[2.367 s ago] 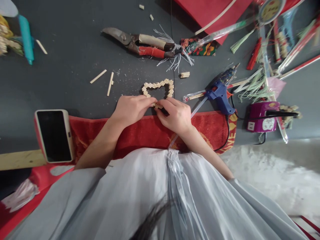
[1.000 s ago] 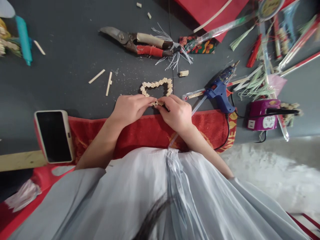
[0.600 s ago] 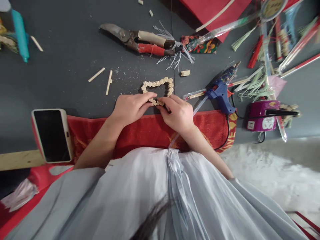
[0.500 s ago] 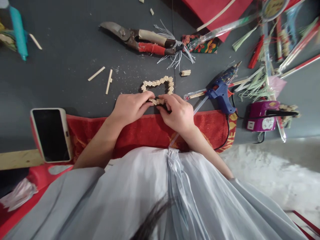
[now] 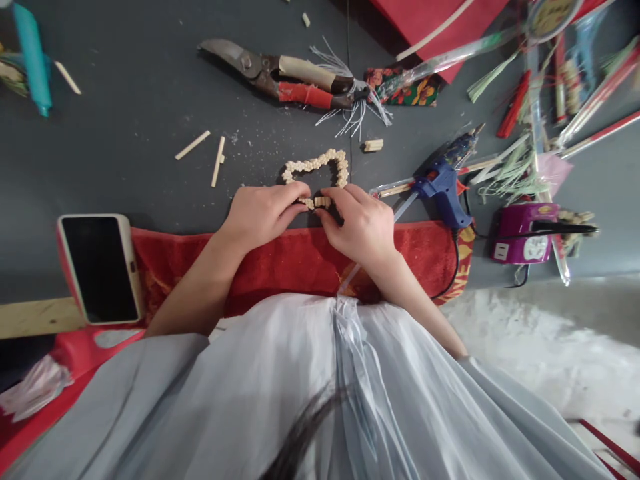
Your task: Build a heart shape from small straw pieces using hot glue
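Observation:
On the grey table, a wavy loop of short pale stick pieces [image 5: 316,162] stands in front of my hands. My left hand [image 5: 263,215] pinches the loop's near side between thumb and fingers, close to its left corner. My right hand [image 5: 363,223] is closed in a pinch on a small bundle of pale stick pieces [image 5: 323,201] in line with that same side. The fingertips of both hands are close together. Whether the bundle is joined to the loop is hidden by the fingers.
Pruning shears [image 5: 280,77] lie beyond the loop. A blue glue gun [image 5: 445,190] and a purple power adapter [image 5: 525,232] are at the right. Loose sticks [image 5: 218,162] and a phone [image 5: 101,270] lie left. A red towel [image 5: 280,267] runs along the near edge.
My right hand has shifted slightly to the right and turned, so the small bundle between its fingertips shows more clearly. My left hand stays in place.

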{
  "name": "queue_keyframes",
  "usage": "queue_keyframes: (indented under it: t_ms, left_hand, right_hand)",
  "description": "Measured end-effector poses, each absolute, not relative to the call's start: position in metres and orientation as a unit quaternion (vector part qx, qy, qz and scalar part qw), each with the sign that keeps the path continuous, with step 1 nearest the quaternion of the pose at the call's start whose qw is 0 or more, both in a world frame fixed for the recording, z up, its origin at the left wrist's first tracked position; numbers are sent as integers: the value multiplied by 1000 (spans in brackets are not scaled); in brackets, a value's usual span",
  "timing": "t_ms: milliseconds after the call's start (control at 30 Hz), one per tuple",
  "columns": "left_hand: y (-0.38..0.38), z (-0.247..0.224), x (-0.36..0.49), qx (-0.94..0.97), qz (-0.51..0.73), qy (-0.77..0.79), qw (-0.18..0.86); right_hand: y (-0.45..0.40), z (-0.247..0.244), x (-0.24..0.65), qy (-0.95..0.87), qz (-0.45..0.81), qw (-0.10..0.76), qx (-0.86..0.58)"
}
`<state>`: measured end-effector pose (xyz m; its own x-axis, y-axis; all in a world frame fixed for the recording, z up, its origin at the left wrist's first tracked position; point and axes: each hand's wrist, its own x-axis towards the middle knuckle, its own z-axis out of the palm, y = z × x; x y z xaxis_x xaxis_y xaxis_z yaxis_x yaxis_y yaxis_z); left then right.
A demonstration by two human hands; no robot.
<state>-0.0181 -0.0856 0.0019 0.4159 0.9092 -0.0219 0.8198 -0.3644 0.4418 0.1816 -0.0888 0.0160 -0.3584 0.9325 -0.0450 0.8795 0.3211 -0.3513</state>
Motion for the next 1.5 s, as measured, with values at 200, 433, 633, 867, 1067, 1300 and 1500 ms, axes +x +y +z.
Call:
queue_keyframes:
  t_ms: [200, 433, 633, 867, 1067, 1300, 1500]
  left_hand:
    - [-85, 3, -18, 816, 113, 530, 200]
    - [-85, 2, -18, 812, 111, 536, 202]
    - [-85, 2, -19, 813, 110, 533, 206]
    - [-84, 4, -18, 805, 105, 539, 223]
    - [-84, 6, -17, 805, 92, 544, 221]
    - [-84, 6, -17, 807, 98, 541, 214]
    - [-84, 6, -17, 807, 98, 541, 216]
  right_hand:
    - [-89, 17, 184, -820, 163, 99, -539]
    - [-90, 16, 186, -825, 175, 122, -523]
    - [-89, 16, 186, -827, 170, 125, -521]
    - [-89, 16, 188, -822, 184, 128, -523]
    - [-89, 16, 187, -823, 174, 123, -527]
    - [-89, 18, 187, -823, 151, 83, -541]
    - [-89, 15, 186, -824, 174, 131, -523]
